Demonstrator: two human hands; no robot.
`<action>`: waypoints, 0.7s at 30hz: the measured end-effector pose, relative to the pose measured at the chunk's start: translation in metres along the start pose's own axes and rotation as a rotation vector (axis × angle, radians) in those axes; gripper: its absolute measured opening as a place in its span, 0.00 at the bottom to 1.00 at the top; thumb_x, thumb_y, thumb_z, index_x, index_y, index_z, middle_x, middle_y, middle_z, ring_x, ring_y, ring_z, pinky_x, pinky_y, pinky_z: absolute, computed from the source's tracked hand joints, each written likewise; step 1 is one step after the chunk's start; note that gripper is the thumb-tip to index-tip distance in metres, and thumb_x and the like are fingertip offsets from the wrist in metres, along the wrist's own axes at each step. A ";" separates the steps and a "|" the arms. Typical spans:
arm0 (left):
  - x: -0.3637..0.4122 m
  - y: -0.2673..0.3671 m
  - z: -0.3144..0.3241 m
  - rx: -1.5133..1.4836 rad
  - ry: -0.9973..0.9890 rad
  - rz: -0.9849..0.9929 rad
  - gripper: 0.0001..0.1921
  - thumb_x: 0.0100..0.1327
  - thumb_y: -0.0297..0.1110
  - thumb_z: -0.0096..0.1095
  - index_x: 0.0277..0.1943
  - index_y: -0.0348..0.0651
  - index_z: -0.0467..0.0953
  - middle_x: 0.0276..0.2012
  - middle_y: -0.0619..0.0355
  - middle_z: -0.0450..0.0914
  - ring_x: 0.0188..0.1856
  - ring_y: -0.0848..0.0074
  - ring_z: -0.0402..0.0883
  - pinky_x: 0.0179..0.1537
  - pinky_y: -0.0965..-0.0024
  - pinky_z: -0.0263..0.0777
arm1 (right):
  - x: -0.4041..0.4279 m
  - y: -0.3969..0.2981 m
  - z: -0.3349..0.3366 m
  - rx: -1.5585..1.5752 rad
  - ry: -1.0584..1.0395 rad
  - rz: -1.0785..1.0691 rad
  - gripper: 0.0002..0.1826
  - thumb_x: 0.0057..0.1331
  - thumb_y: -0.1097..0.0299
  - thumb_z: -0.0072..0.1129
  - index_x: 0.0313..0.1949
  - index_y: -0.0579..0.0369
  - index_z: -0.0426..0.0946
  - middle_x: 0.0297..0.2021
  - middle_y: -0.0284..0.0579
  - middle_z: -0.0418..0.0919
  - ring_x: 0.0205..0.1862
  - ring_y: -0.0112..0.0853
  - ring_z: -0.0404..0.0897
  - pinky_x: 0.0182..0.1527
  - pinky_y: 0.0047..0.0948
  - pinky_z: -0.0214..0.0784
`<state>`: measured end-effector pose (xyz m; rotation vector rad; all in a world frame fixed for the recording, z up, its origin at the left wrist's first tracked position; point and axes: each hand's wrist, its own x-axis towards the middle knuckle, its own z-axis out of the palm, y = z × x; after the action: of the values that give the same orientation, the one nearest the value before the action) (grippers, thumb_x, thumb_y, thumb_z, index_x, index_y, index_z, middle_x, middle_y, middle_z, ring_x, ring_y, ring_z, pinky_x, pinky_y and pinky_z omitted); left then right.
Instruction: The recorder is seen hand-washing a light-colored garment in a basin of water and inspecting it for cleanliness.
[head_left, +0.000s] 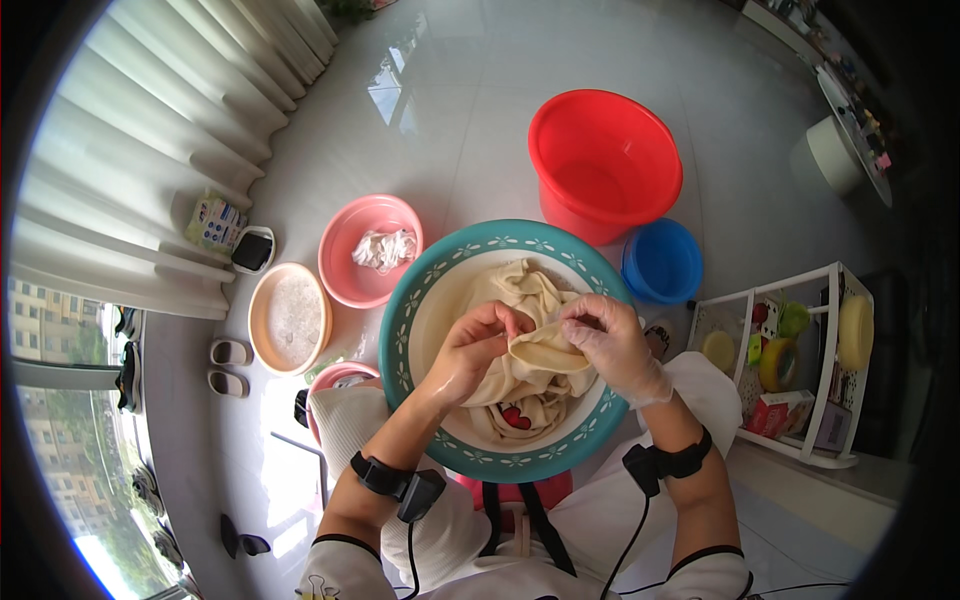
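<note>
A cream garment lies bunched in a teal-rimmed basin directly before me, with a red patch on one fold. My left hand pinches one side of a folded opening in the cloth. The opposite side of that opening is gripped by my right hand, which wears a thin clear plastic glove. Between both hands the fabric edge is raised above the rest of the garment. Some suds show inside the basin near its far rim.
Beyond the basin stand a red tub and a blue bucket. To the left are a pink basin holding white cloth and an orange basin of sudsy water. A white shelf cart stands right; slippers lie left.
</note>
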<state>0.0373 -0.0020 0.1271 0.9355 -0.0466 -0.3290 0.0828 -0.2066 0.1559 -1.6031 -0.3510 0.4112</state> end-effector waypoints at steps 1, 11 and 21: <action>0.000 0.000 0.000 -0.060 0.008 -0.036 0.09 0.57 0.16 0.51 0.39 0.41 0.70 0.44 0.57 0.74 0.47 0.75 0.73 0.51 0.73 0.64 | 0.000 0.003 0.000 0.001 -0.001 0.000 0.02 0.62 0.78 0.57 0.34 0.63 0.75 0.28 0.35 0.75 0.32 0.19 0.73 0.37 0.20 0.68; -0.001 0.003 0.011 0.246 0.185 0.009 0.10 0.68 0.30 0.54 0.49 0.39 0.69 0.41 0.60 0.77 0.44 0.80 0.75 0.48 0.75 0.68 | 0.005 0.011 0.007 0.360 0.084 0.309 0.05 0.66 0.75 0.53 0.40 0.61 0.76 0.33 0.33 0.76 0.35 0.17 0.72 0.41 0.17 0.66; -0.001 0.002 0.011 0.197 0.134 0.008 0.12 0.71 0.28 0.49 0.55 0.41 0.69 0.43 0.56 0.79 0.45 0.76 0.77 0.48 0.72 0.71 | 0.009 0.011 -0.001 -0.010 0.027 -0.082 0.05 0.59 0.76 0.59 0.36 0.62 0.78 0.38 0.40 0.77 0.42 0.26 0.75 0.47 0.24 0.67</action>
<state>0.0353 -0.0091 0.1350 1.1499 0.0406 -0.2566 0.0915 -0.2042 0.1450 -1.5971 -0.3974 0.3253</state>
